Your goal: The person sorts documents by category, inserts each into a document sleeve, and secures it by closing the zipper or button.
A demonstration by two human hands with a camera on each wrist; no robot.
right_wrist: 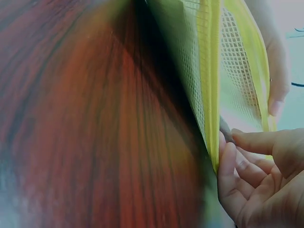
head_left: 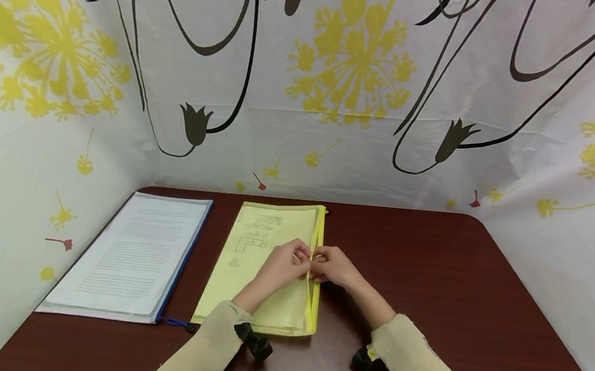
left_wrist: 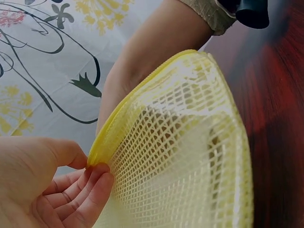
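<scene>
A yellow mesh zipper pouch [head_left: 287,310] lies on the table, with a sheet bearing printed text and drawings showing through its front. Its zipper side faces right and gapes apart near the middle. My left hand [head_left: 285,263] pinches the front zipper edge [left_wrist: 111,121] between thumb and fingertips, lifting it. On the opposite side of the gap, my right hand [head_left: 337,267] has its thumb and curled fingers on the other zipper edge [right_wrist: 212,95]. The right wrist view shows both edges apart, with mesh between them. Where the right fingertips meet the edge is partly hidden.
Left of the pouch lies a clear folder with a blue edge [head_left: 180,269], holding white printed pages [head_left: 130,248]. A blue cord [head_left: 176,322] trails from its lower corner. Patterned white cloth [head_left: 352,155] surrounds the dark wooden table [head_left: 426,289] at the back and sides.
</scene>
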